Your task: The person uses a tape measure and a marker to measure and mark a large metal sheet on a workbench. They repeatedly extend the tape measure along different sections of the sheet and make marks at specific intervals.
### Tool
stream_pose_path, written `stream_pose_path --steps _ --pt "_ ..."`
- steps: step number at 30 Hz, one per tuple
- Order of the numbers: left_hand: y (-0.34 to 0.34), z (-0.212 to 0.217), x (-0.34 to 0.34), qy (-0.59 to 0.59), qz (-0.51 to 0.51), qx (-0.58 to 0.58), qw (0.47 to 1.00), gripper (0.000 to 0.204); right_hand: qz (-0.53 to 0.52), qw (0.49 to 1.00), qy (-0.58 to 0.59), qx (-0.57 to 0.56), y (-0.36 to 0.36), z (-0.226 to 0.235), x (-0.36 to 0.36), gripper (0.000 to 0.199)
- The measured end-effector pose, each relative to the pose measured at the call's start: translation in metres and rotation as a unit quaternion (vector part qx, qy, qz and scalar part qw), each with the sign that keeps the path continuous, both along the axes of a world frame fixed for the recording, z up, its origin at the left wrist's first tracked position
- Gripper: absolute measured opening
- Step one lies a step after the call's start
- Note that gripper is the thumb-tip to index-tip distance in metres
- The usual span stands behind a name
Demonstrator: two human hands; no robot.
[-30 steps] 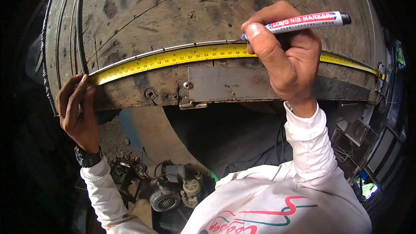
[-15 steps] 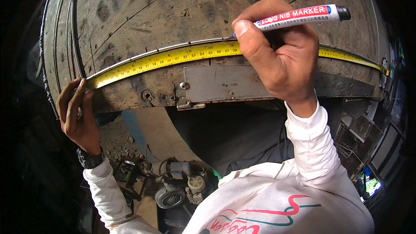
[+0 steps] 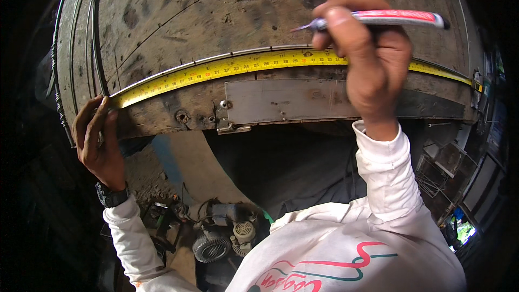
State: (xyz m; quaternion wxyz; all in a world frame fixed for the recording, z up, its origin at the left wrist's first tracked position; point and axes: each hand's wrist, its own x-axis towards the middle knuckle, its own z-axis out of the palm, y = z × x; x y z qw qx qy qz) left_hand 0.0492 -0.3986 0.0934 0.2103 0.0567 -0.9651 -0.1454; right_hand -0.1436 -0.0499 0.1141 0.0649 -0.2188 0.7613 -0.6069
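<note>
A yellow measuring tape [image 3: 227,68] lies stretched along the near edge of a worn, stained wooden tabletop [image 3: 216,11]. My left hand [image 3: 100,143] presses the tape's end down at the table's left corner. My right hand [image 3: 367,59] grips a red and white marker pen [image 3: 389,19], held level a little above the tape, its tip pointing left over the wood. A grey metal plate [image 3: 292,100] is fixed to the table's front face, just under the tape.
A thin metal strip runs along the table's near edge beside the tape. Wires [image 3: 81,48] hang over the table's left side. Below the table, on the dirt floor, sits a small motor [image 3: 227,235] with cables. A wire rack [image 3: 438,173] stands at the lower right.
My right hand has lifted the marker a little higher above the tape, and the view has drawn closer to the table edge. My left hand stays on the tape's end.
</note>
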Motion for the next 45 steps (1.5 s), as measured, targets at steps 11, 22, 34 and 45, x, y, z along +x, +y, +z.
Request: stream_pose_path --steps 11,22,34,45 --pt "-0.006 -0.002 0.002 -0.01 -0.005 -0.002 1.0 0.028 0.009 1.0 0.025 -0.012 0.027 0.005 -0.004 0.018" --pt "-0.002 0.0 0.002 -0.012 -0.001 -0.013 1.0 0.027 0.046 0.996 0.072 0.019 0.02 -0.01 -0.004 0.011" --pt "-0.004 -0.003 0.002 -0.014 0.001 -0.023 1.0 0.025 0.038 0.994 0.097 0.032 0.015 -0.012 -0.003 0.011" --pt "-0.003 -0.001 0.003 -0.009 0.002 0.001 1.0 0.025 0.023 0.998 0.062 -0.009 0.023 -0.008 -0.003 0.016"
